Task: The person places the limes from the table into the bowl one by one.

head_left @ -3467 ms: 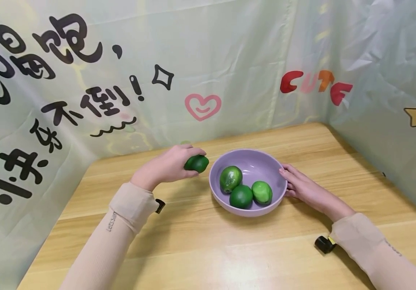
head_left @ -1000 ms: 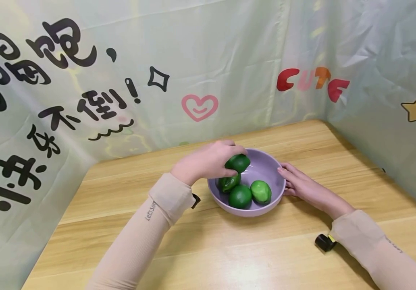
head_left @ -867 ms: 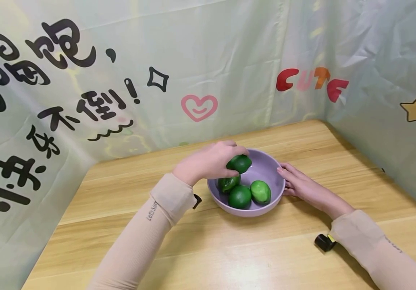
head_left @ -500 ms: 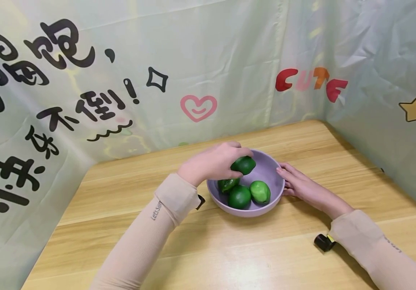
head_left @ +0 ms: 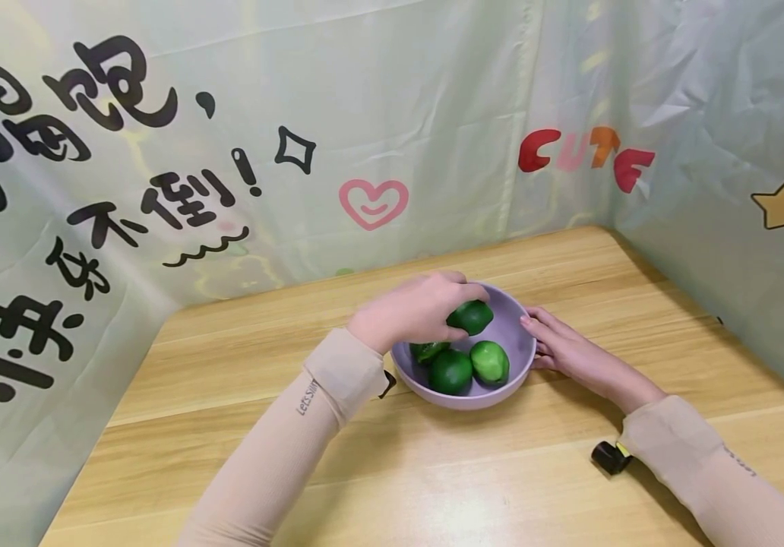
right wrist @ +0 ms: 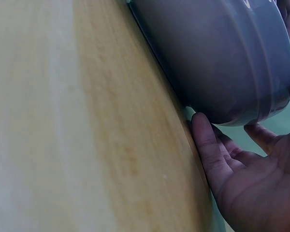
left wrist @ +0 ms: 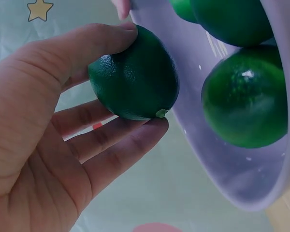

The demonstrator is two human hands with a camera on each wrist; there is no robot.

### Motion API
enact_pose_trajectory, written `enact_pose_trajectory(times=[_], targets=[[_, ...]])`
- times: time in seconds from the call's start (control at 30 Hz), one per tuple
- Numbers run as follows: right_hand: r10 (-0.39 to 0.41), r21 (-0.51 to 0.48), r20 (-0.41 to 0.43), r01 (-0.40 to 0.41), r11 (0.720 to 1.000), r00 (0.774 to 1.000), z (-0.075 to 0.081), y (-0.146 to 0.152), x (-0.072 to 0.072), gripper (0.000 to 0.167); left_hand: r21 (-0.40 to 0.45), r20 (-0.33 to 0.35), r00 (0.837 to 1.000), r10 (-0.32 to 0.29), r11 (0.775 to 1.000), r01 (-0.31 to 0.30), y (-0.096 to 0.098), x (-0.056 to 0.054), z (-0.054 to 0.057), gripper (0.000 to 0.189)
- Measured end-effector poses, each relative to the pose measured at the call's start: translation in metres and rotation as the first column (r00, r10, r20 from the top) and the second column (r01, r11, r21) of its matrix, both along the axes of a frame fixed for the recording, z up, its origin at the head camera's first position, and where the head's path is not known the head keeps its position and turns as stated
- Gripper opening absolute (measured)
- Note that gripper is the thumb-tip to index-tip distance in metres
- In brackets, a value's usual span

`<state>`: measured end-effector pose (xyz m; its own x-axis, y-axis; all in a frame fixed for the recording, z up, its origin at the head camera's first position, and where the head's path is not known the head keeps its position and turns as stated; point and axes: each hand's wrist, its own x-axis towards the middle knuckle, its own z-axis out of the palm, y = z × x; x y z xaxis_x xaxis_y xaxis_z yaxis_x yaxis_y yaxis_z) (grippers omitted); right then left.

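My left hand (head_left: pixel 419 308) pinches a dark green lime (head_left: pixel 472 317) between thumb and fingers, above the inside of the purple bowl (head_left: pixel 513 338). In the left wrist view the held lime (left wrist: pixel 135 75) shows its small stem end, apart from the fruit in the bowl. Inside lie a dark lime (head_left: pixel 450 372), a lighter green lime (head_left: pixel 490 362) and another lime (head_left: pixel 429 351) partly hidden by my left hand. My right hand (head_left: pixel 570 353) holds the bowl's right side, thumb at the rim; in the right wrist view its fingers (right wrist: pixel 205 137) touch the outer wall low down.
The bowl stands on a wood-grain table (head_left: pixel 392 471). A printed cloth (head_left: pixel 447 137) hangs behind and along both sides of the table. Small black wrist cameras sit under both cuffs, the right one (head_left: pixel 611 457) close to the tabletop.
My left hand has carried the lime rightward from beside the bowl to over it, and has drifted further right in the last second. The right hand and bowl stay in place.
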<state>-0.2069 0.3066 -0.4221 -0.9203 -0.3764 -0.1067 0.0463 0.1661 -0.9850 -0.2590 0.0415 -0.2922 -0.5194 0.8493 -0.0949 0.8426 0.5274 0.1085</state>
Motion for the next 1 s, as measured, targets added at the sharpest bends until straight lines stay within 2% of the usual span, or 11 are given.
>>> enact_pose_trajectory(times=[0.33, 0.5, 0.8, 1.0], targets=[[0.005, 0.002, 0.006, -0.005, 1.000, 1.000, 0.000, 0.000, 0.000, 0.067, -0.030, 0.012, 0.999, -0.036, 0.999, 0.036, 0.013, 0.000, -0.008, 0.055], [0.006, 0.002, 0.008, -0.006, 1.000, 1.000, 0.000, 0.000, 0.000, 0.066, -0.041, -0.017, 0.999, -0.052, 0.998, 0.051, 0.019, 0.000, -0.012, 0.053], [0.017, -0.021, 0.016, -0.017, 1.000, 1.000, 0.001, 0.001, 0.000, 0.065, -0.091, -0.060, 0.997, -0.044, 0.995, 0.038, 0.027, 0.003, -0.015, 0.054], [0.018, -0.030, 0.011, -0.018, 0.999, 1.000, 0.001, 0.002, 0.000, 0.064, -0.085, -0.059, 0.997, -0.043, 0.996, 0.038, 0.029, 0.000, -0.019, 0.055]])
